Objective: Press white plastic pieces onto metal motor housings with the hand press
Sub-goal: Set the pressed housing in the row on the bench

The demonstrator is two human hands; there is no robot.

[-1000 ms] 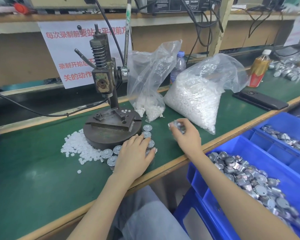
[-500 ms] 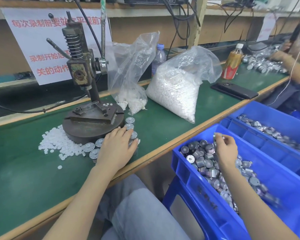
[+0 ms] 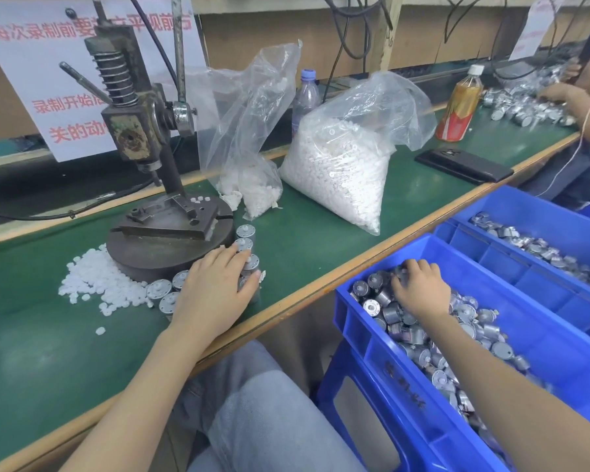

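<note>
At left centre of the frame, the hand press [image 3: 140, 131] stands on the green bench [image 3: 321, 240], its ram clear of the fixture plate on its round base. White plastic pieces [image 3: 92, 281] lie heaped against the base's lower-left edge, with a few more on top of the base. Metal motor housings [image 3: 246, 233] stand upright along the base's front and right rim. The left hand [image 3: 215, 291] lies palm down over several of them, fingers close together and gently bent, thumb against one at the right.

Lower right, the right hand [image 3: 419, 287] is sunk knuckles-up into a blue bin [image 3: 355, 338] of loose housings; its fingers curl down into the heap, and I cannot tell whether they grip one. A second blue bin [image 3: 559, 216] with more housings sits behind it.

Behind the press stand two clear bags of white pieces — a small one [image 3: 249, 189] and a large one [image 3: 338, 172] — with a water bottle [image 3: 305, 93] between them. Farther right lie a black phone [image 3: 464, 165] and a tea bottle [image 3: 458, 107].
</note>
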